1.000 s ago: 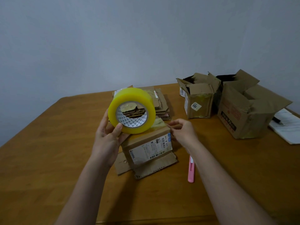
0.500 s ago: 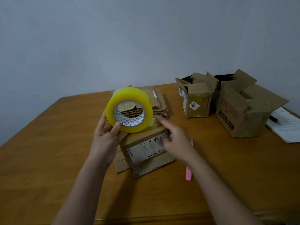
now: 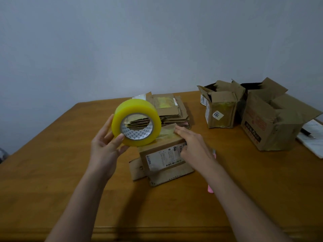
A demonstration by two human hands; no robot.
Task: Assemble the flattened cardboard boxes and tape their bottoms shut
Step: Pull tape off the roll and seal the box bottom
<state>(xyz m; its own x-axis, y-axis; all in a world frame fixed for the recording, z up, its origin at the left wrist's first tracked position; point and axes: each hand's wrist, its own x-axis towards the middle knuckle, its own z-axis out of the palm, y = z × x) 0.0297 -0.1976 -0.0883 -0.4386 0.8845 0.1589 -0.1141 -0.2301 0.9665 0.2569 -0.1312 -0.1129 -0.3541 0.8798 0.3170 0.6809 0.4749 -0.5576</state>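
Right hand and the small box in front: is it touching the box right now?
Touching. The head view shows the right hand lying flat on the small box, fingers on its taped top, no gap showing. The left hand holds the tape roll.

A pink utility knife point(image 3: 210, 188) lies on the wooden table point(image 3: 52, 172) just right of the gripping hands; white papers point(image 3: 312, 142) with a black pen point(image 3: 305, 132) sit far right.
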